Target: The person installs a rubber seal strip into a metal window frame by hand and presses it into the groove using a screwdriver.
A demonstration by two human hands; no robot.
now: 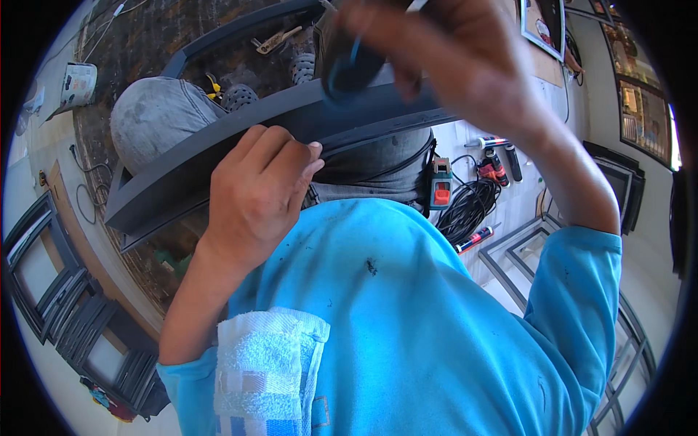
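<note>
A dark grey metal frame [218, 145] lies across my lap, one long bar running from lower left to upper right. My left hand [258, 192] is closed at its near edge, thumb and fingers pinching a thin black strip [363, 149]. From there the strip follows the bar to the right, and a loose part hangs in a loop over my lap. Above the bar, my right hand [465, 73] is raised and smeared by motion. Its fingers are wrapped round a dark tool with a blue stripe [354, 69], too blurred to name its kind.
A tape measure [440, 190] sits right of my lap, beside coiled black cable [469, 211] and several sealant tubes [494, 167]. Dark frames [80, 312] are stacked at left; more frames [523, 254] lie at right. A bucket-like container [78, 86] stands far left.
</note>
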